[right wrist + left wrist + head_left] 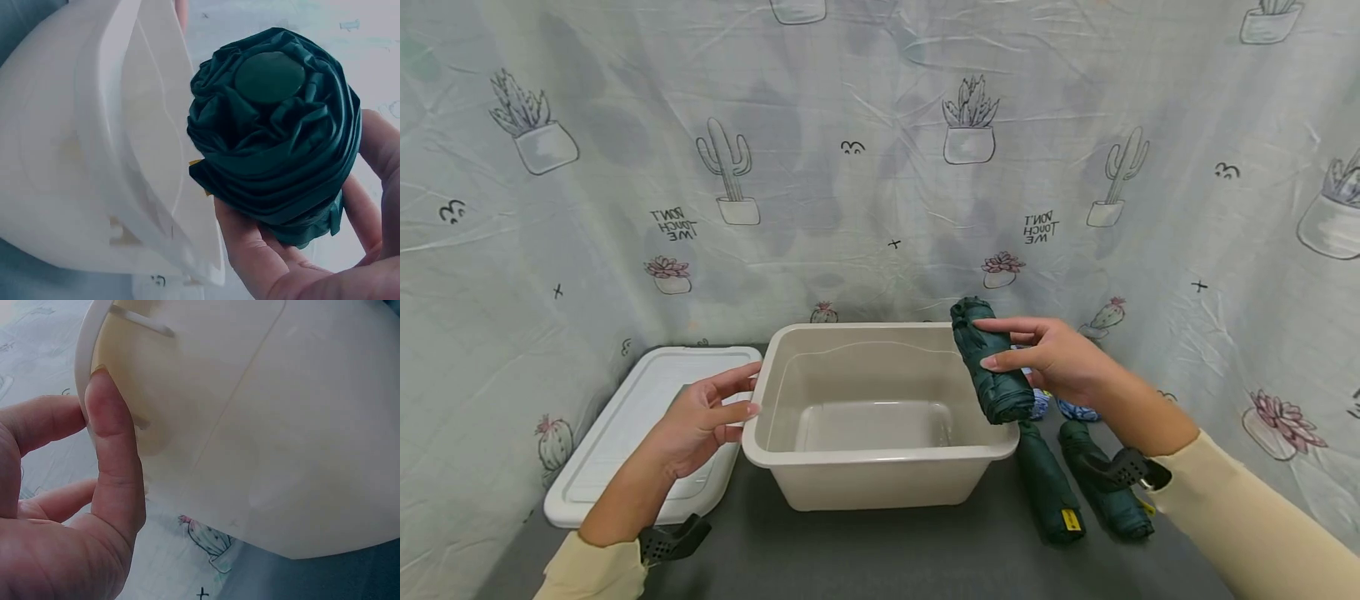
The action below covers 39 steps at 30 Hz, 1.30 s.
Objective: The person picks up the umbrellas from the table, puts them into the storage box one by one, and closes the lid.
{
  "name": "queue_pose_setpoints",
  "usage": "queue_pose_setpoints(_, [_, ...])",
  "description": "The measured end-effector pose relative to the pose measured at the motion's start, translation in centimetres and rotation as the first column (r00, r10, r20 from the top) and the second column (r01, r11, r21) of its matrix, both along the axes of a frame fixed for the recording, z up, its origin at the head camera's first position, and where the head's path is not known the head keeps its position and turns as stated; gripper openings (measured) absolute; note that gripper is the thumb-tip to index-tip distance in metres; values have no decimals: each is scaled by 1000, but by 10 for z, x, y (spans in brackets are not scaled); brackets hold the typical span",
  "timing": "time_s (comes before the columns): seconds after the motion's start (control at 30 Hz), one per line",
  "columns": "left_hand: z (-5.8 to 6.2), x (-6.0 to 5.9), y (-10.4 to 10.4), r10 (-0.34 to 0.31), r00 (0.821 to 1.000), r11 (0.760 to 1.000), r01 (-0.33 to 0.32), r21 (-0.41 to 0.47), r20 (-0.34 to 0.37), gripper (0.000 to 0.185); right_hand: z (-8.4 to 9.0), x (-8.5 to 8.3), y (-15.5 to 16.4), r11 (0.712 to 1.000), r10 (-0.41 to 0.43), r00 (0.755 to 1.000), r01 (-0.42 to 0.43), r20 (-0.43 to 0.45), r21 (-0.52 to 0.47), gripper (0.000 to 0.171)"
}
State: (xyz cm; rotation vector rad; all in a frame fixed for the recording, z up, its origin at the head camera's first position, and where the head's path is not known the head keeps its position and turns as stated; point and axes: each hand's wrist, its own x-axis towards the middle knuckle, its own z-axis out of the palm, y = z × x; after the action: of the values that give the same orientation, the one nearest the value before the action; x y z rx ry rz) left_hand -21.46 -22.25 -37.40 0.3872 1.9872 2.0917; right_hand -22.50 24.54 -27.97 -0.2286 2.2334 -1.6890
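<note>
Cactus-printed cloth hangs behind a dark grey tabletop. From the head view, the beige tub (pixel 880 417) stands between the two hands. The left hand (pixel 700 421) rests at the tub's left rim, thumb and fingers pinching its edge, with a white lid (pixel 625 425) lying flat under and beyond that hand. The right hand (pixel 1060 358) holds a folded green umbrella (pixel 992 367) over the tub's right rim, fingers curled round it; the umbrella's long axis runs from the far wall toward the person, tilted a little, its near end lower. So the right hand alone carries it, and the tub's hollow lies just to that hand's left. Two more green umbrellas (pixel 1075 487) lie on the table below the right forearm, pointing the same way.

At the left wrist, the thumb (pixel 109 444) presses on the tub's rim (pixel 84 356).

At the right wrist, the umbrella's round end cap (pixel 269 78) faces the camera, the fingers (pixel 250 250) wrapped beneath the bundle, and the tub wall (pixel 94 156) stands just beside it.
</note>
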Motion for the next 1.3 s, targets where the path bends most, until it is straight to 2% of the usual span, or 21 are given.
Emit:
queue_pose_setpoints(0.4, [0, 0, 0, -5, 1000, 1000, 5, 1, 5, 69, -4, -14, -32, 998, 12, 996, -6, 88, -67, 70])
queue_pose_setpoints(0.6, [-1, 0, -1, -13, 1000, 1000, 13, 4, -2, 68, -1, -19, -51, 994, 17, 988, 0, 153, -114, 67])
queue_pose_setpoints(0.8, [-2, 0, -2, -17, 1000, 1000, 17, -1, -18, 67, 0, -25, -73, 989, 59, 976, -28, 211, -148, 64])
queue_pose_setpoints(1.1, [-3, 0, -3, -10, 1000, 1000, 10, -4, -12, 67, -9, -36, -106, 984, 131, 949, -90, 286, -153, 61])
queue_pose_setpoints(1.3, [-3, 0, -3, -4, 1000, 1000, 4, -20, -15, 67, -17, -44, -124, 986, 151, 941, -122, 304, -114, 59])
